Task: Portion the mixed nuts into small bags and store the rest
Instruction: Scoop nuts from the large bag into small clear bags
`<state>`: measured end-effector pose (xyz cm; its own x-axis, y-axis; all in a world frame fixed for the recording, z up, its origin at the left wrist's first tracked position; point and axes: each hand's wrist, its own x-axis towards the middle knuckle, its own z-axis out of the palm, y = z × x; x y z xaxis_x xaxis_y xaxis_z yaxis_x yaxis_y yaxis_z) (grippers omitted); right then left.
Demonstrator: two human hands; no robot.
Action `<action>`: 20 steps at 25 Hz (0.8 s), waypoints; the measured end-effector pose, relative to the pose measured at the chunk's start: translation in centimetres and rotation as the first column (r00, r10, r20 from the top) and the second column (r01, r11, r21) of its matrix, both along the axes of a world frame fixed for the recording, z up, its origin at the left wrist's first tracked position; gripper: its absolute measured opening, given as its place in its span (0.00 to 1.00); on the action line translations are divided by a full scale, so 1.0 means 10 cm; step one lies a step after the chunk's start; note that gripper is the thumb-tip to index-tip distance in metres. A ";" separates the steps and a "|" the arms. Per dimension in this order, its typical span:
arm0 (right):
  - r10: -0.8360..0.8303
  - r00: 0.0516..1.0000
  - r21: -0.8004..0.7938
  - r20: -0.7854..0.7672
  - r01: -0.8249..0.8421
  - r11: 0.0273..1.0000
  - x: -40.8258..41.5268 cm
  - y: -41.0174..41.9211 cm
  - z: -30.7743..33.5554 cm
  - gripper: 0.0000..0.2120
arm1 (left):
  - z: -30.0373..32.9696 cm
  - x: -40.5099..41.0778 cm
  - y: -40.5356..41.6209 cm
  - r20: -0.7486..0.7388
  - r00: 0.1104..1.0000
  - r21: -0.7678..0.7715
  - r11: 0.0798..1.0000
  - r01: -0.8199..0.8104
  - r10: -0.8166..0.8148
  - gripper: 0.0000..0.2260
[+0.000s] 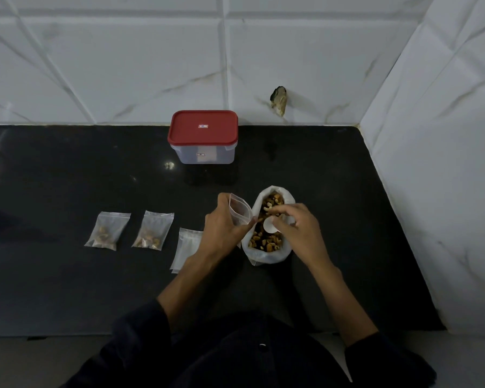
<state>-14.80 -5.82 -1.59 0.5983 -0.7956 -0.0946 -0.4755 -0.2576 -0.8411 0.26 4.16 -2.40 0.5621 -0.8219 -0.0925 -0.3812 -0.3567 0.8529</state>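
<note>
Dim, wide-angle warp, countertop glare

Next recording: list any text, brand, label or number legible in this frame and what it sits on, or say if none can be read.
None can be read.
Small red, white and blue sticker on the red lid: too small to read.
Dark strip with light marks on the white label on the container front: blurred, unreadable.
Small bags and large nut bag: no print visible.

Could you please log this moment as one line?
left hand holds empty bag | right hand holds scoop over nuts | two bags filled
</note>
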 end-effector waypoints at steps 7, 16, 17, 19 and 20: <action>0.238 0.970 -0.158 0.042 -0.228 0.961 0.42 0.33 0.12 0.06 | 0.14 0.10 0.14 0.030 0.999 -0.062 0.998 0.030 -0.028 0.25; 0.188 0.925 -0.021 0.330 -0.192 0.981 0.55 0.34 0.38 0.06 | 0.26 0.47 0.48 -0.332 0.927 -0.247 0.964 0.094 -0.175 0.16; 0.159 0.922 0.004 0.352 -0.171 0.985 0.57 0.35 0.39 0.07 | 0.27 0.49 0.48 -0.377 0.909 -0.265 0.961 0.081 -0.180 0.13; 0.080 0.921 0.117 0.381 -0.134 0.984 0.60 0.38 0.39 0.13 | 0.29 0.51 0.47 -0.420 0.892 -0.298 0.954 0.038 -0.167 0.11; 0.052 0.927 0.191 0.371 -0.131 0.973 0.62 0.39 0.39 0.16 | 0.30 0.51 0.47 -0.434 0.887 -0.313 0.950 0.015 -0.157 0.09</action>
<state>-8.64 -1.94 2.29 0.6921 -0.7217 -0.0154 -0.1117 -0.0860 -0.9900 5.40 8.85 0.57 0.4432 -0.8940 -0.0651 0.0497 -0.0479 0.9976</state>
